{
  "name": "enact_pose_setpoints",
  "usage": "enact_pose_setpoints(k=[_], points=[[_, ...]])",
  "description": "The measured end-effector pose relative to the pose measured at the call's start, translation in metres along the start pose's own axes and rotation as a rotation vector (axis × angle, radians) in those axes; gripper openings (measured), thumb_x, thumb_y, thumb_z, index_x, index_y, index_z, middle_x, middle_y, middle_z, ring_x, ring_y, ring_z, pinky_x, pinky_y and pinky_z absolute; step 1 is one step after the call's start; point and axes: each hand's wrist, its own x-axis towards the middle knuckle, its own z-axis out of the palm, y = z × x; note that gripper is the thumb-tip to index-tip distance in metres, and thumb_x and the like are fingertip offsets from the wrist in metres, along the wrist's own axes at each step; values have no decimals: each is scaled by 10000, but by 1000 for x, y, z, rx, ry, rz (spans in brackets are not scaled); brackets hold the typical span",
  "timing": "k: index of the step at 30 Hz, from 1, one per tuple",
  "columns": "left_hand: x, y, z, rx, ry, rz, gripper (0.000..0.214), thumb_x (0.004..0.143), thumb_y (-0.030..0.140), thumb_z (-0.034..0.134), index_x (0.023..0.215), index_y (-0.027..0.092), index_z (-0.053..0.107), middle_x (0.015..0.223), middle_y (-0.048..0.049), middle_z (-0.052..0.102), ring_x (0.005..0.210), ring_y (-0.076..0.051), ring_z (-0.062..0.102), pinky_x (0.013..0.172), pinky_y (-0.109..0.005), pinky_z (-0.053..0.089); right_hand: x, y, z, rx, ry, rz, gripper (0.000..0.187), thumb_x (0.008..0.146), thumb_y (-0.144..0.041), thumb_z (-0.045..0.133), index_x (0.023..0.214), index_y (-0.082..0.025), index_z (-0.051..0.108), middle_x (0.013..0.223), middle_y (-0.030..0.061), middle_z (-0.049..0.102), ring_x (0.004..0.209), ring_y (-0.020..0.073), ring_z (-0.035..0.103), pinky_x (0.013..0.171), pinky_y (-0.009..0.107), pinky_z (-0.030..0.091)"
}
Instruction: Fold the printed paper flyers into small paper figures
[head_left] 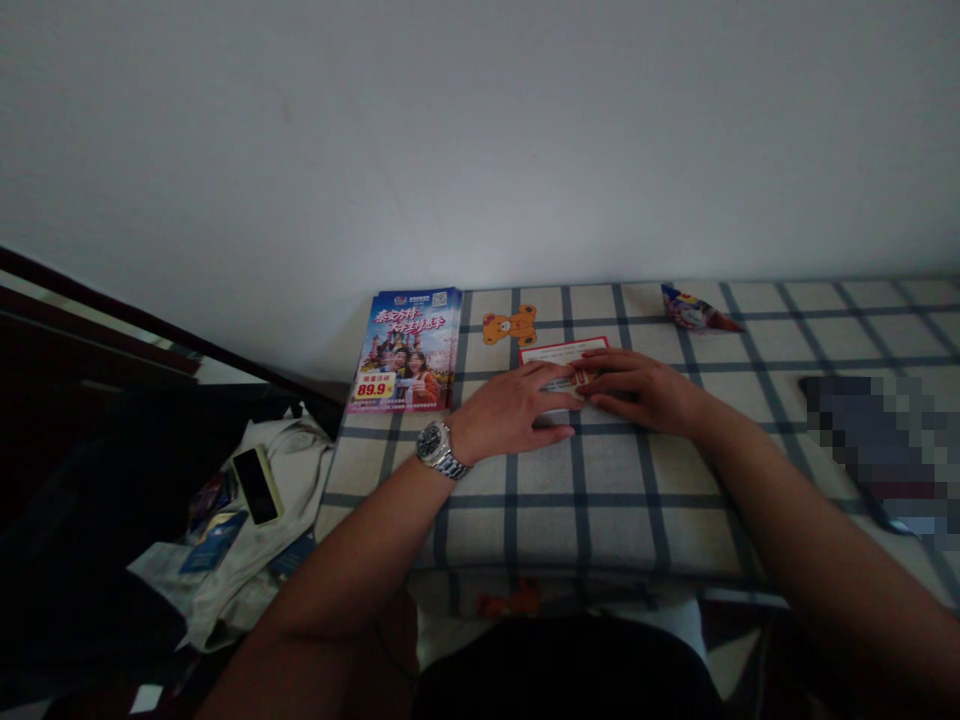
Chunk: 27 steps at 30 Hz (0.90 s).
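Observation:
A red-edged white printed flyer (559, 352) lies on the checked tablecloth, its near part covered by my hands. My left hand (502, 408), with a metal watch on the wrist, rests flat over its left side, fingers stretched out and thumb apart. From the right, my right hand (649, 392) reaches over the same flyer, its fingers extended and touching the paper close to my left fingertips. Both hands press on the sheet rather than wrap around it. To the left of my hands is a stack of colourful flyers (405, 350).
A folded, pointed paper piece (694, 312) sits at the back right. Farther right lies a dark, partly pixelated flat device (847, 440). The wall (525, 150) borders the table's back. Below left, a phone (256, 486) rests on a pale cloth bag (296, 460).

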Motion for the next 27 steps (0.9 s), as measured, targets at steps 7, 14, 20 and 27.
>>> enact_pose_setpoints(k=[7,14,20,27], points=[[-1,2,-1,15,-2,-4,364,1010,470,658,1325,291,693,1566,-88,494,1428,-290,496,1205,-505,465,3,-1,0,53,12,-3,225,998,-266,657,1176,-279,796,1404,90,711,1341,289,645,1162,507,511],[-1,2,-2,4,-4,5,363,1002,436,680,1341,308,680,1585,-83,472,1441,-288,484,1200,-514,472,5,-3,0,74,40,10,218,990,-271,671,1162,-280,805,1379,105,722,1299,295,672,1134,516,532],[-2,1,-3,3,-21,17,378,1002,413,683,1365,309,669,1600,-82,453,1460,-287,465,1209,-500,465,3,2,2,69,30,12,226,993,-272,668,1175,-274,801,1390,112,713,1322,297,657,1142,520,524],[-2,3,-3,31,-24,14,408,1004,464,668,1375,294,661,1575,-105,475,1424,-301,492,1182,-512,487,6,0,6,69,95,4,173,963,-255,705,1100,-268,809,1341,111,739,1268,298,691,1110,510,550]])
